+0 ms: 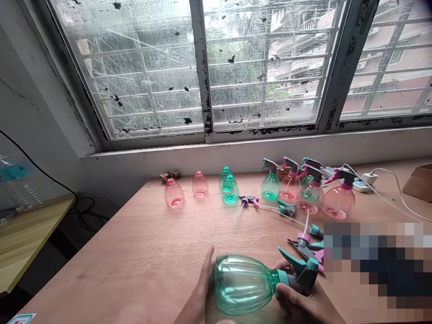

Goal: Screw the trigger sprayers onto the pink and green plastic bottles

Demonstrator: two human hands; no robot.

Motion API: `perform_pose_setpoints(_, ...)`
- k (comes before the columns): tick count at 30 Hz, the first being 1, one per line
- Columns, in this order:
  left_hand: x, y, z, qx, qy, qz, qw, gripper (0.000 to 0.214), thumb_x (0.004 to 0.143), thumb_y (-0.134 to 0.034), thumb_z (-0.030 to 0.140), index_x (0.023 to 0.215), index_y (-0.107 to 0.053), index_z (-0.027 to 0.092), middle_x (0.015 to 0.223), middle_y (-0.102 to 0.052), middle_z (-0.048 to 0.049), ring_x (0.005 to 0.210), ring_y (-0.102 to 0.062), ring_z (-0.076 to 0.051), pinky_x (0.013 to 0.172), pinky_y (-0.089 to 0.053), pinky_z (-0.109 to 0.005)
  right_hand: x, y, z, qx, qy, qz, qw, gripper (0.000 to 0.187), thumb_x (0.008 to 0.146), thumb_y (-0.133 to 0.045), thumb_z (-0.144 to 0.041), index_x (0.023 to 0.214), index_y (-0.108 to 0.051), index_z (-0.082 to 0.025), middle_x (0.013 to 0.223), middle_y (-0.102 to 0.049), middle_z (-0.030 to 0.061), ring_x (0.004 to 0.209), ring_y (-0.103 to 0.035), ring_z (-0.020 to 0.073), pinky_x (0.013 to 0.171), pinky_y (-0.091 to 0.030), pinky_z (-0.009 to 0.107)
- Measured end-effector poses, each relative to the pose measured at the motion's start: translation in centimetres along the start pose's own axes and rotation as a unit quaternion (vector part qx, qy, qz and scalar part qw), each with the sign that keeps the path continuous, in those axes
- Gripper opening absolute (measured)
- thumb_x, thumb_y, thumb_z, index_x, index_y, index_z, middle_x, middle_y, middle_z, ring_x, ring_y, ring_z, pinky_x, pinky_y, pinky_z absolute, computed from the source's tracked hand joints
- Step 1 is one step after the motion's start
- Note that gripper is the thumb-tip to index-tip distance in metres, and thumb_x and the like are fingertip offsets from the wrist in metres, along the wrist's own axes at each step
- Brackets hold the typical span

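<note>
A green transparent spray bottle (241,283) lies on its side near the table's front edge. My left hand (201,288) cups its round base with fingers stretched along the plastic. My right hand (297,302) is wrapped round the neck and the grey-and-teal trigger head (300,272). On the wooden table (141,243) stand two headless pink bottles (174,193) and two headless green bottles (230,189). Several finished bottles with spray heads (305,189) are grouped at the back right.
Loose spray heads with dip tubes (286,209) lie between the groups. A white power strip and cable (366,182) and a cardboard box (420,180) sit far right. A pixelated patch covers the right front. A window runs behind; a lower table is left.
</note>
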State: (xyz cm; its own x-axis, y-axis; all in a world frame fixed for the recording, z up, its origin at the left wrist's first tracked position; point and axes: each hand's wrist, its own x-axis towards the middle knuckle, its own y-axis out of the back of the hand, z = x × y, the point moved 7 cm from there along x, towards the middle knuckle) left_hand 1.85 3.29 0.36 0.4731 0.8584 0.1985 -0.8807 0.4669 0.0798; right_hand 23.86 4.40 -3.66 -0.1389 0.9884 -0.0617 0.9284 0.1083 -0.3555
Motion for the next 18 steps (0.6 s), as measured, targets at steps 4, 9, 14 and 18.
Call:
perform_pose_setpoints(4, 0.0, 0.2, 0.4, 0.031, 0.007, 0.026, 0.999, 0.109, 0.077, -0.073, 0.055, 0.157, -0.003, 0.029, 0.163, -0.023, -0.0122, 0.150, -0.019, -0.036, 0.123, -0.012, -0.051, 0.0, -0.2, -0.2, -0.004, 0.000, -0.007, 1.000, 0.051, 0.067, -0.085, -0.053, 0.097, -0.060, -0.020, 0.057, -0.062, -0.0038, 0.047, -0.056, 0.0131, 0.049, -0.041, 0.025)
perform_pose_setpoints(9, 0.2, 0.0, 0.8, 0.097, 0.025, 0.058, 0.993, 0.097, 0.082, -0.073, 0.040, 0.156, -0.012, 0.030, 0.163, -0.026, -0.0097, 0.151, -0.019, -0.033, 0.123, -0.010, -0.049, 0.1, 0.1, -0.2, -0.019, 0.008, 0.006, 1.000, 0.051, 0.067, -0.085, -0.055, 0.097, -0.063, -0.019, 0.058, -0.063, -0.0029, 0.048, -0.057, 0.0133, 0.051, -0.042, 0.025)
perform_pose_setpoints(14, 0.1, -0.2, 0.1, -0.006, 0.055, 0.026, 0.998, 0.115, 0.075, -0.077, 0.054, 0.157, -0.003, 0.024, 0.163, -0.025, -0.0136, 0.149, -0.023, -0.034, 0.122, -0.016, -0.050, -0.1, 0.0, -0.5, -0.048, 0.019, 0.005, 0.999, 0.052, 0.068, -0.083, -0.057, 0.097, -0.063, -0.019, 0.056, -0.063, -0.0024, 0.050, -0.057, 0.0152, 0.052, -0.043, 0.027)
perform_pose_setpoints(18, -0.1, 0.5, -0.2, 0.034, 0.067, 0.040, 0.996, 0.097, 0.076, -0.077, 0.050, 0.154, -0.025, 0.026, 0.161, -0.031, -0.0109, 0.149, -0.024, -0.035, 0.123, -0.017, -0.049, -0.1, -0.1, -0.5, -0.031, 0.002, 0.014, 0.999, 0.054, 0.065, -0.085, -0.057, 0.097, -0.063, -0.019, 0.058, -0.063, -0.0025, 0.050, -0.055, 0.0142, 0.052, -0.042, 0.027)
